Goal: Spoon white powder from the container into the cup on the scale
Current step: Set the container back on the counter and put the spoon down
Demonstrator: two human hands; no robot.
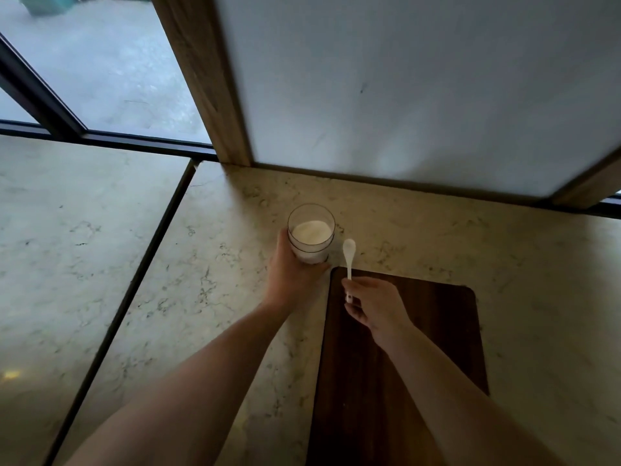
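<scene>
A clear glass container [311, 230] with white powder in its lower part stands on the marble counter. My left hand [291, 274] wraps around its near left side. My right hand [373, 306] pinches the handle end of a small white spoon [348, 255]. The spoon's bowl points away from me, just right of the container, and looks empty. No scale or cup is in view.
A dark wooden board [403, 364] lies on the marble counter [504, 280] under my right hand. A white panel with a wooden frame [208, 79] rises behind the container. A dark seam [134, 280] splits the counter at the left; a window is at the far left.
</scene>
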